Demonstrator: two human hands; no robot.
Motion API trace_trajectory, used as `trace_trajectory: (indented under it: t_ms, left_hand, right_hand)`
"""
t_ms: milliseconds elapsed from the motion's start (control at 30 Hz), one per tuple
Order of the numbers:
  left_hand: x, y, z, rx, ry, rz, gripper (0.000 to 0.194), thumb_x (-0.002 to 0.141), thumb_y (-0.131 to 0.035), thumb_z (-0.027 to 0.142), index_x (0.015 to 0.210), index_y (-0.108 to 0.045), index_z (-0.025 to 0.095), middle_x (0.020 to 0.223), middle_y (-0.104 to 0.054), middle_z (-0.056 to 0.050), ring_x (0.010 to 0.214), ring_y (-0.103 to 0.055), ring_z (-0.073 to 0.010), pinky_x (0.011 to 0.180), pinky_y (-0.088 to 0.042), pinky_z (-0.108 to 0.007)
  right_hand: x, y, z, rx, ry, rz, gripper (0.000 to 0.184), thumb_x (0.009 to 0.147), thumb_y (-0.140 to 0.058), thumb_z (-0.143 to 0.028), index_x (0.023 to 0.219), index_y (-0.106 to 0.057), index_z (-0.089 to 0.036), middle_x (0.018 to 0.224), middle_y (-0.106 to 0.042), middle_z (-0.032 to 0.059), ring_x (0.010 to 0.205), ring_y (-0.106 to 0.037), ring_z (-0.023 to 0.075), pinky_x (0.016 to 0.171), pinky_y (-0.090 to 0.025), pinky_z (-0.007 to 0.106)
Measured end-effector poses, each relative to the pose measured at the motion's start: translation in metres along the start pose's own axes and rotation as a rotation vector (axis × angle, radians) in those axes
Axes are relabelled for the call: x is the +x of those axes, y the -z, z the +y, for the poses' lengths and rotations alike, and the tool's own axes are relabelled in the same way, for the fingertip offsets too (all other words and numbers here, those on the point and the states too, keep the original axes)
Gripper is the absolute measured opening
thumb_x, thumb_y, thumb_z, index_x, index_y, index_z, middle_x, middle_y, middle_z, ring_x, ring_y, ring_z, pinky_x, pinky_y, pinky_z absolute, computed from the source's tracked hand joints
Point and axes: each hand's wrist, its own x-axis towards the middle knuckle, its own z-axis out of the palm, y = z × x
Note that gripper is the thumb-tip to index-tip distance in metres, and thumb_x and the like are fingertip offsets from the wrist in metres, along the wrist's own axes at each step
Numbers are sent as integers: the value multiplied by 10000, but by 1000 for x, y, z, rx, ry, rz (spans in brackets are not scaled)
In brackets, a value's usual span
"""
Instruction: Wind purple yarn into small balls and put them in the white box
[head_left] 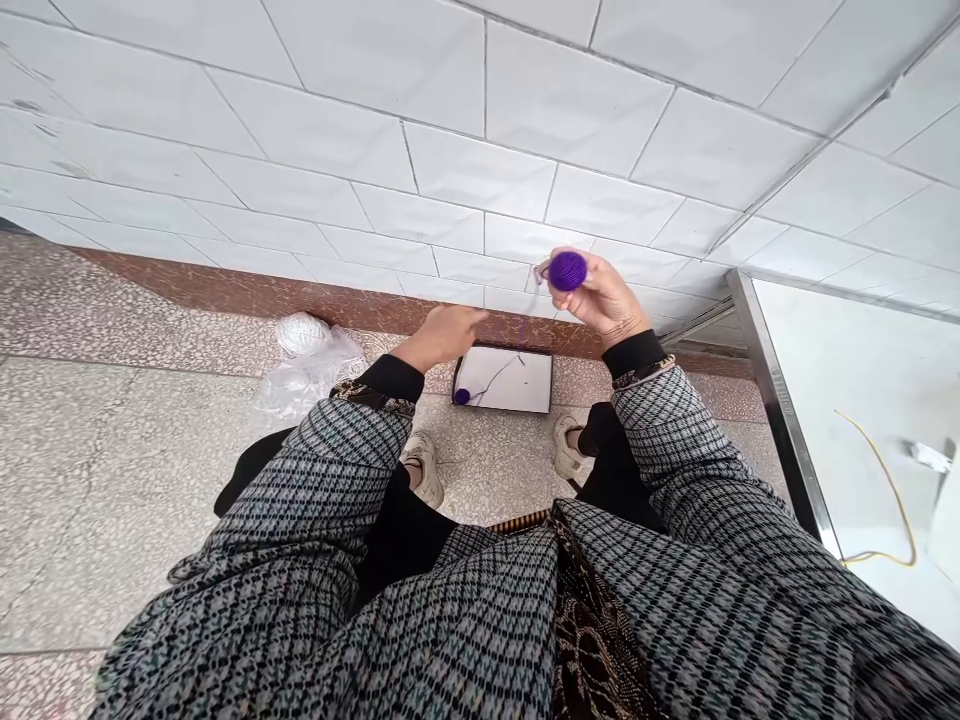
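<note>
A ball of purple yarn [568,271] is held up in front of the tiled wall, with my right hand [606,300] closed around it from the right side. Lower and to the left, my left hand [442,335] is raised with its fingers pressed together; anything between them is too small to make out. Below both hands, a shallow box with a white inside [517,392] lies on the floor. In its front left corner sits a smaller purple yarn ball [462,397]. A thin strand of yarn [496,374] runs from it across the box and upward, growing faint.
White yarn [302,333] and a clear plastic bag [311,368] lie on the floor at left, by the wall. My shoes [424,470] stand either side of the box's near edge. On the right is a metal-edged white surface [832,370] with a yellow cable [892,490].
</note>
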Motion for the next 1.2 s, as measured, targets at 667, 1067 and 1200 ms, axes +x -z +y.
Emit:
trace_trajectory:
  t_ms: [667,1067,1200]
  left_hand:
    - [-20,19,54,-707,-151,-165,170,877,-709,266,782,-751,132,657,-588,-6,583,-473,-103,600,-354,-221]
    - [-11,25,52,-701,-53,-108,240,883,-581,116,653,-618,173,609,-500,5,558,-417,-115,572,-341,-230]
    - [-15,31,60,-651,-102,-189,176,831,-629,127,662,-671,155,641,-577,-11,596,-486,-123,600,-377,-235]
  right_hand:
    - [19,-6,28,-483,-149,421,257,840,-782,-120,964,-576,-209,876,-625,4,746,-564,133,728,-561,248]
    - [15,-3,23,13,-9,38,519,870,-920,-481,1130,-560,-213,988,-682,25,822,-649,126,790,-620,240]
    - [15,-14,38,-391,-190,154,327,855,-857,-202,1010,-570,-208,843,-617,-12,750,-561,135,696,-557,244]
